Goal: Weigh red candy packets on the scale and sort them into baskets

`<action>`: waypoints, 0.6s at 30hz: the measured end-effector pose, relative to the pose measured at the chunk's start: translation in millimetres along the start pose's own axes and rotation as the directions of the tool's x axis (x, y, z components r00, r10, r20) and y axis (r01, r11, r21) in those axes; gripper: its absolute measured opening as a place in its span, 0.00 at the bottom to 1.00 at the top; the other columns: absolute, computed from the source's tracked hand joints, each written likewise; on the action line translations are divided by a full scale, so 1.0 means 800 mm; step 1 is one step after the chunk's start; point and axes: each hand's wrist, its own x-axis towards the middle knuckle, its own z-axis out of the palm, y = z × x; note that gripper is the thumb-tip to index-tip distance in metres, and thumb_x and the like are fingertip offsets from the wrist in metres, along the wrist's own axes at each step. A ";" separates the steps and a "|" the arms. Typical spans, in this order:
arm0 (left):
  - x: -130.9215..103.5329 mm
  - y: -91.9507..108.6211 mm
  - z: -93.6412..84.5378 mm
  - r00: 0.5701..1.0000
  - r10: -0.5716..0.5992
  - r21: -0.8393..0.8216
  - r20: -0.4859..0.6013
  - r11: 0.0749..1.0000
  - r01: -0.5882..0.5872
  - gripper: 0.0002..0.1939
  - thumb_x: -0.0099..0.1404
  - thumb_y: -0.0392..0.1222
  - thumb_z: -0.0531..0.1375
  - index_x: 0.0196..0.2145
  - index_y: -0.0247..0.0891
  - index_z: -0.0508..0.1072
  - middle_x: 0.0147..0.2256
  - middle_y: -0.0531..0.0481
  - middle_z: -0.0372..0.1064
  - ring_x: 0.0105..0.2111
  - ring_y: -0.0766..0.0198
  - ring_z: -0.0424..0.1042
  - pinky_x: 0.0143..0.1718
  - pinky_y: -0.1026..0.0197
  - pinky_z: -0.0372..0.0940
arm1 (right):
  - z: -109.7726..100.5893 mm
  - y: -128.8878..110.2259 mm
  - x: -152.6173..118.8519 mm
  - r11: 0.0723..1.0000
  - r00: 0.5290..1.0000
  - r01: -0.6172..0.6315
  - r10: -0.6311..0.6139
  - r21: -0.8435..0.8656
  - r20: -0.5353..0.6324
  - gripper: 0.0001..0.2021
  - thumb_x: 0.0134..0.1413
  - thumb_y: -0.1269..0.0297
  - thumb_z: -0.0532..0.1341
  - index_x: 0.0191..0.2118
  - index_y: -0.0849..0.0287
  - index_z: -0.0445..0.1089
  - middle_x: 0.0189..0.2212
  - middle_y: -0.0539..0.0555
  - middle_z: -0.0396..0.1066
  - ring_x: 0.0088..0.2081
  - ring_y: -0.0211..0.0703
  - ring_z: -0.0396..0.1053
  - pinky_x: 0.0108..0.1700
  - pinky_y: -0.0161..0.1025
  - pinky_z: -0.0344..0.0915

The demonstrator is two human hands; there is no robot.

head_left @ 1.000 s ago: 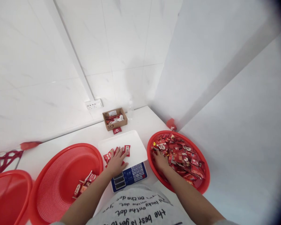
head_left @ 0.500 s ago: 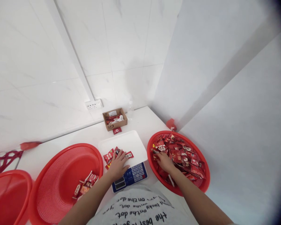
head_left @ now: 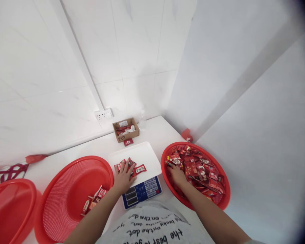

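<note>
Small red snack packets (head_left: 139, 169) lie on the white pan (head_left: 149, 154) of a digital scale (head_left: 142, 191). My left hand (head_left: 123, 178) rests palm down on the near edge of the pan, fingers spread over several of these packets. At the right, a red plastic basket (head_left: 226, 189) holds a heap of mostly red snack packets (head_left: 193, 166). My right hand (head_left: 178, 176) reaches into its left side; the fingertips dip among the packets and are partly hidden, so their grip is unclear.
Left of the scale stands another red basket (head_left: 49, 189) with a few packets (head_left: 95, 200) inside. A further red basket (head_left: 27, 193) is at the far left. Near the wall are a cardboard box (head_left: 127, 134), a loose red packet (head_left: 128, 142) and a clear bottle (head_left: 142, 123).
My left hand has drawn back slightly toward me and left, uncovering more of the packets on the pan. My right hand has sunk a little deeper into the basket's packets. The view shifted slightly.
</note>
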 end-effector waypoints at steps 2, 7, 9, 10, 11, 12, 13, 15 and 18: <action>0.002 0.001 -0.001 1.000 -0.011 -0.008 0.007 1.000 0.011 0.32 0.62 0.53 0.53 0.62 0.51 0.50 0.65 0.45 0.37 0.63 0.44 0.35 0.57 0.32 0.33 | -0.002 0.006 -0.001 0.999 0.999 0.015 -0.013 0.030 -0.038 0.20 0.52 0.74 0.48 0.47 0.58 0.70 0.47 0.58 0.69 0.49 0.49 0.61 0.49 0.41 0.57; 0.000 0.009 0.001 1.000 -0.001 -0.035 -0.002 0.999 0.001 0.31 0.63 0.53 0.52 0.62 0.52 0.49 0.65 0.45 0.36 0.63 0.45 0.35 0.57 0.33 0.34 | -0.017 0.016 -0.006 0.991 0.986 0.028 -0.007 0.128 -0.165 0.20 0.49 0.76 0.47 0.41 0.60 0.73 0.41 0.56 0.71 0.45 0.44 0.64 0.50 0.38 0.58; -0.001 0.009 0.001 1.000 0.016 -0.037 -0.006 0.999 -0.016 0.30 0.63 0.52 0.52 0.62 0.52 0.49 0.65 0.46 0.36 0.63 0.45 0.36 0.57 0.33 0.34 | -0.027 0.018 -0.008 0.987 0.977 0.035 -0.001 0.156 -0.211 0.20 0.48 0.77 0.46 0.40 0.59 0.72 0.41 0.55 0.71 0.46 0.43 0.64 0.51 0.38 0.57; -0.001 0.009 0.001 1.000 0.023 -0.035 -0.009 0.999 -0.023 0.30 0.63 0.51 0.52 0.61 0.52 0.50 0.65 0.46 0.36 0.63 0.45 0.36 0.57 0.33 0.34 | -0.032 0.019 -0.009 0.985 0.972 0.038 0.003 0.169 -0.235 0.21 0.46 0.77 0.46 0.40 0.59 0.72 0.42 0.55 0.71 0.46 0.43 0.64 0.52 0.38 0.57; -0.001 0.009 0.001 0.999 0.030 -0.033 -0.011 0.999 -0.031 0.29 0.63 0.50 0.52 0.61 0.52 0.50 0.65 0.46 0.36 0.63 0.45 0.37 0.57 0.33 0.34 | -0.036 0.019 -0.010 0.981 0.965 0.043 0.008 0.188 -0.260 0.22 0.45 0.78 0.46 0.40 0.59 0.72 0.42 0.55 0.70 0.47 0.43 0.64 0.52 0.38 0.57; -0.001 0.008 0.001 0.999 0.037 -0.032 -0.012 0.999 -0.037 0.29 0.63 0.50 0.52 0.61 0.52 0.51 0.65 0.46 0.36 0.63 0.46 0.37 0.57 0.33 0.34 | -0.041 0.020 -0.011 0.976 0.958 0.052 0.012 0.213 -0.287 0.22 0.43 0.78 0.45 0.39 0.58 0.72 0.42 0.55 0.70 0.47 0.43 0.64 0.53 0.38 0.57; -0.001 0.008 0.000 0.999 0.042 -0.032 -0.013 0.999 -0.043 0.29 0.64 0.49 0.52 0.61 0.52 0.51 0.65 0.46 0.36 0.63 0.46 0.38 0.57 0.33 0.35 | -0.045 0.020 -0.011 0.969 0.950 0.060 0.019 0.241 -0.313 0.23 0.42 0.79 0.45 0.39 0.58 0.72 0.42 0.54 0.70 0.47 0.43 0.64 0.53 0.39 0.57; -0.001 0.007 0.000 0.999 0.050 -0.029 -0.013 0.998 -0.050 0.29 0.64 0.49 0.52 0.61 0.52 0.51 0.65 0.47 0.36 0.63 0.46 0.38 0.57 0.33 0.36 | -0.052 0.020 -0.012 0.952 0.933 0.071 0.043 0.298 -0.359 0.23 0.39 0.79 0.45 0.38 0.58 0.71 0.41 0.54 0.70 0.48 0.43 0.64 0.54 0.39 0.57; -0.001 0.006 0.001 0.999 0.049 -0.023 -0.020 0.999 -0.050 0.29 0.63 0.48 0.52 0.61 0.52 0.52 0.65 0.46 0.38 0.63 0.46 0.39 0.58 0.34 0.35 | -0.061 0.017 -0.013 0.939 0.919 0.061 0.080 0.340 -0.386 0.23 0.38 0.79 0.45 0.38 0.58 0.71 0.43 0.55 0.70 0.49 0.43 0.63 0.56 0.40 0.56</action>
